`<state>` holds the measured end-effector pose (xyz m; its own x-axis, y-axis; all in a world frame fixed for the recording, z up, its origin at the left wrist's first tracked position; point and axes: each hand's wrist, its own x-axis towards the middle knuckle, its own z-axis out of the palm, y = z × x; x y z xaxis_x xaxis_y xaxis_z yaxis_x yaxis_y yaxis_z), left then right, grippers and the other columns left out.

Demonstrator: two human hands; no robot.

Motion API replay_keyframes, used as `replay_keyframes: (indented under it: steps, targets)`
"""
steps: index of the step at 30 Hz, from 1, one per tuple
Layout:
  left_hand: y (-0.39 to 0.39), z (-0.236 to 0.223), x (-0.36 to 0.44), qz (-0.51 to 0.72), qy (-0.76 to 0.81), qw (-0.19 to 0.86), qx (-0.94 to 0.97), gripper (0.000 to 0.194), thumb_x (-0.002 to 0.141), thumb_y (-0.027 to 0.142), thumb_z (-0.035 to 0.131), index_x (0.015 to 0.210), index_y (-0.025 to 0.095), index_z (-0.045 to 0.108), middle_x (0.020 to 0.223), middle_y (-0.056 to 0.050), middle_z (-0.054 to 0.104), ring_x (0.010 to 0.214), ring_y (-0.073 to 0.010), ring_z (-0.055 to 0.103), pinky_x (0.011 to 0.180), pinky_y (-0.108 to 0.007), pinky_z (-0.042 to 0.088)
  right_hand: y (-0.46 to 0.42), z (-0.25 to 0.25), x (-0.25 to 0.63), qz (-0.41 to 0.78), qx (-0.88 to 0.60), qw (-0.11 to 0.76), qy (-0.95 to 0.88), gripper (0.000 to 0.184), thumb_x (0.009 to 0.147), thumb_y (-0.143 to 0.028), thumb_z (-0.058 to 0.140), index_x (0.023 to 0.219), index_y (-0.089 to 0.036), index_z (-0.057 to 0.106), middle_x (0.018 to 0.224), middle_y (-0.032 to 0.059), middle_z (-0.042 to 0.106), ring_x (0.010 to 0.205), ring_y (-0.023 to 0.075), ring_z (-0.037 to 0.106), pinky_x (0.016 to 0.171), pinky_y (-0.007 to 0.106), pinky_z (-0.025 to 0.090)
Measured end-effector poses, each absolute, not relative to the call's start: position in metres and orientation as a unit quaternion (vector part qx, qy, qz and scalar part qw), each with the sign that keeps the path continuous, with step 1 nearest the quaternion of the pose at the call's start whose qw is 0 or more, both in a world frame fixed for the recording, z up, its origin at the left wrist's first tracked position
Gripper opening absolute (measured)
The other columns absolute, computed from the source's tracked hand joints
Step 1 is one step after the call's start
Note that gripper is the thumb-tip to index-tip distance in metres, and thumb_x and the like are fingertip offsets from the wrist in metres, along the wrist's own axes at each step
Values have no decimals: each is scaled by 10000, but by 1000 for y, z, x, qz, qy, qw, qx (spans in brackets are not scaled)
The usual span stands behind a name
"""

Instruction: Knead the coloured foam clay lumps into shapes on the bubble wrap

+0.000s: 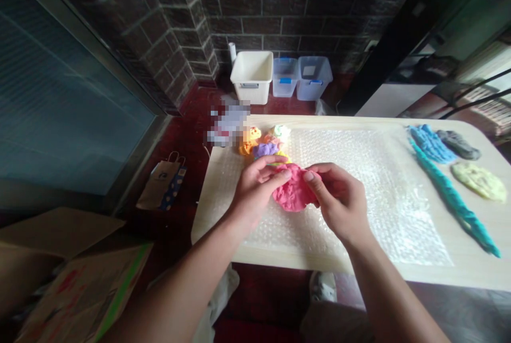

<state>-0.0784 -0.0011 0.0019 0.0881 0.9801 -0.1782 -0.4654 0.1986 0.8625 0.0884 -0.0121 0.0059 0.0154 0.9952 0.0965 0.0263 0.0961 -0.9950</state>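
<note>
A flattened, lumpy piece of pink modelling clay [294,189] is held up over the table between both hands. My left hand [259,186] grips its left edge, thumb on the face toward me. On the opposite edge, my right hand [339,191] pinches it between thumb and fingers. Behind my left hand sit small clay lumps, among them a purple one [265,149], an orange one [246,147] and a pale green-white one [279,131]. Bubble wrap [383,199] lies beneath the hands.
On the right of the table [475,268] lie a long teal clay roll [455,199], a blue lump [431,143], a grey one [458,144] and a pale yellow one [479,180]. Plastic bins [252,90] stand by the wall. Left, a paper bag [159,186] and cardboard box [83,284].
</note>
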Motion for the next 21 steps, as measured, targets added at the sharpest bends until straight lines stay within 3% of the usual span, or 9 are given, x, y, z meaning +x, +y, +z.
replay_keyframes:
  steps: [5,11,17,21]
  targets:
    - [-4,2,-80,542,412,605,414,207,878,353,848,977,184,781,980,-63,811,908,-184,753,841,-285,577,-13,6,91,441,-489,505,-558,250,956,-449,771,976,-200,777,862,69,769,712,188,684,598,293,545]
    - [-7,-1,-78,529,423,607,417,219,866,368,857,949,176,795,948,-73,807,845,-188,742,767,-281,579,-16,3,87,372,-496,494,-609,190,997,-386,721,908,-221,755,822,43,732,726,192,669,670,319,538]
    - [-8,0,-77,522,420,612,420,206,865,358,856,936,171,812,923,-69,810,827,-183,739,766,-280,581,-18,5,83,387,-502,491,-598,200,1003,-381,708,887,-220,728,779,24,715,665,168,636,598,282,513]
    - [-6,1,-77,523,415,628,399,201,854,339,861,937,164,809,944,-77,816,852,-187,747,799,-289,586,-18,4,85,434,-490,504,-564,202,986,-408,738,1069,-224,749,900,51,762,742,191,701,635,294,564]
